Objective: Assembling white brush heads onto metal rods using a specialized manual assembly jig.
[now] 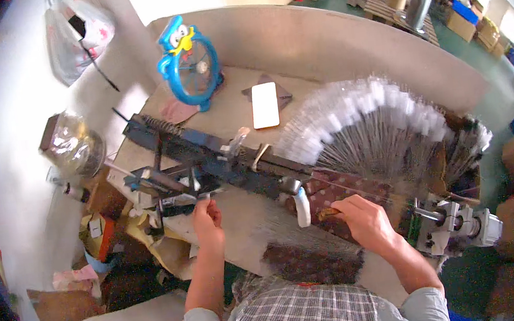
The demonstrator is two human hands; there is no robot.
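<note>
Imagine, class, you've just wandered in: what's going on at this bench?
A person is working with both hands at a long black machine bar. The right hand appears to pinch a small brownish piece near a white handle. The left hand is curled beside the machine's black framework; whether it holds anything is unclear. Beyond the bar, white-tipped strands spread like a fan.

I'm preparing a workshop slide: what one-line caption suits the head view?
Left hand and right hand beside a long dark bench machine, white-tipped thin strands fanned out beyond it.
</note>
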